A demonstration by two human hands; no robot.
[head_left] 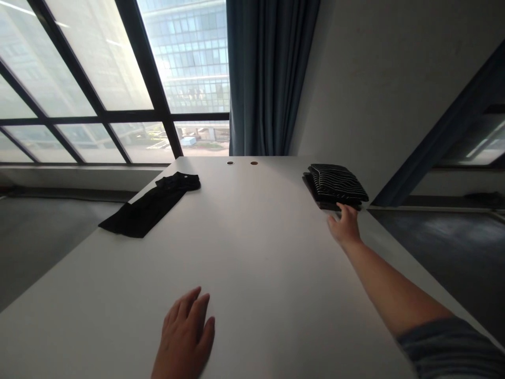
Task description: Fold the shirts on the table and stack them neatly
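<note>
My left hand (185,337) rests flat on the white table (252,252) near the bottom of the view, fingers spread and nothing in it. My right arm stretches forward to the far right of the tabletop. There, the fingers of my right hand (345,225) touch the front edge of a folded stack of black-and-white striped cloth (337,184). A darker layer shows beneath the stripes. Further left, a black garment (150,208) lies flat and long, with its far end folded over, well away from both hands.
Two small round grommets (242,163) are set near the far table edge. Behind the table stand a large dark-framed window (98,100) and a blue-grey curtain (268,79). A dark grey floor (47,237) shows left of the table, and a striped sleeve (450,347) enters at lower right.
</note>
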